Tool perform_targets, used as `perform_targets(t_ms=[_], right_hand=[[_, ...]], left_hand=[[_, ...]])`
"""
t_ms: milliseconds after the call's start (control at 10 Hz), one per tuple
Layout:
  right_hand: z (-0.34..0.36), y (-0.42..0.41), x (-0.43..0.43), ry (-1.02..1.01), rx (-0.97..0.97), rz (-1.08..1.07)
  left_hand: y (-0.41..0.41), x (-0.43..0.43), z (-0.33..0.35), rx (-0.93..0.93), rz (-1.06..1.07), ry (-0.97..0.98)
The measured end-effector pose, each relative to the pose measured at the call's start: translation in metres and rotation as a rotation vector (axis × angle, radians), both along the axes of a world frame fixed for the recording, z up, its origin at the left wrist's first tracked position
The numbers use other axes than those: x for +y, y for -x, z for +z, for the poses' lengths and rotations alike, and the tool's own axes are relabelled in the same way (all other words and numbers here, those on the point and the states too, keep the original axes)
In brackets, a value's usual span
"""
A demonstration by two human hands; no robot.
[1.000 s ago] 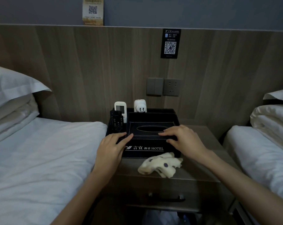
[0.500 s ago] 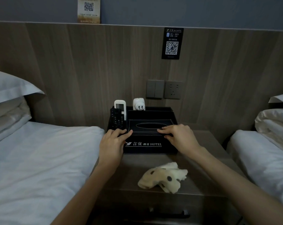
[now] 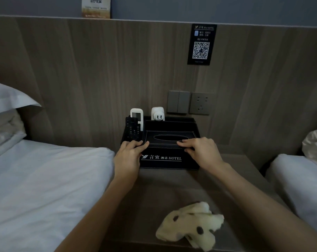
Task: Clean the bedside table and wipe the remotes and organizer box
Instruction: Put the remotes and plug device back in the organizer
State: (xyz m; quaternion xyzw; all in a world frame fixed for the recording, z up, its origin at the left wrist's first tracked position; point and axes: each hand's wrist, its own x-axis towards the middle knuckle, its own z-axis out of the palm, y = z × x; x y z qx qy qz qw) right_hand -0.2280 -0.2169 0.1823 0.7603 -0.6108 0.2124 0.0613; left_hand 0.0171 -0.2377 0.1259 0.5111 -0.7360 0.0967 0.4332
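The black organizer box [image 3: 165, 158], printed with a hotel logo, stands at the back of the bedside table [image 3: 241, 171] against the wall panel. A black remote [image 3: 133, 130] and a white remote [image 3: 136, 115] stand upright in its left compartment, and a white plug adapter [image 3: 157, 113] sits behind. My left hand [image 3: 128, 157] grips the box's front left corner, fingers over the rim. My right hand [image 3: 202, 151] holds the front top edge, fingers on the lid and thumb on the front face. A cream cloth with dark dots [image 3: 190, 224] lies crumpled near the table's front edge.
White beds flank the table: one on the left [image 3: 45, 179] with pillows [image 3: 7, 99], one on the right [image 3: 303, 180]. A switch [image 3: 178, 101] and socket [image 3: 201, 103] sit on the wall panel above the box, with a QR sign [image 3: 201, 44] higher up.
The organizer box has slid back towards the wall with both hands on it, and the gap between it and the cloth has widened. The cloth has stayed in place.
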Motion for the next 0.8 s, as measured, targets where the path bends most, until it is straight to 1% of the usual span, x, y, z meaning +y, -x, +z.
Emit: perform_targets(t_ms=[300,400,500,600,700,800], right_hand=[[0.000,-0.003,-0.010,0.021,0.052,-0.035],[0.001,-0.007,-0.005,0.012,0.052,-0.056],[0.001,-0.006,-0.001,-0.017,0.064,-0.058],[0.009,-0.003,0.003,-0.216,0.085,0.009],[0.020,-0.002,0.020,-0.335,-0.067,0.169],[0.029,-0.006,0.053,-0.263,-0.149,0.286]], left_hand=[[0.001,-0.018,0.002,0.041,-0.018,-0.052],[0.000,-0.020,0.002,0.044,-0.033,-0.056],[0.001,-0.017,0.003,0.020,-0.005,-0.085],[0.004,-0.008,0.011,-0.035,0.024,-0.144],[-0.001,0.002,0.019,-0.159,0.004,-0.255],[-0.008,0.020,0.027,-0.206,0.016,-0.303]])
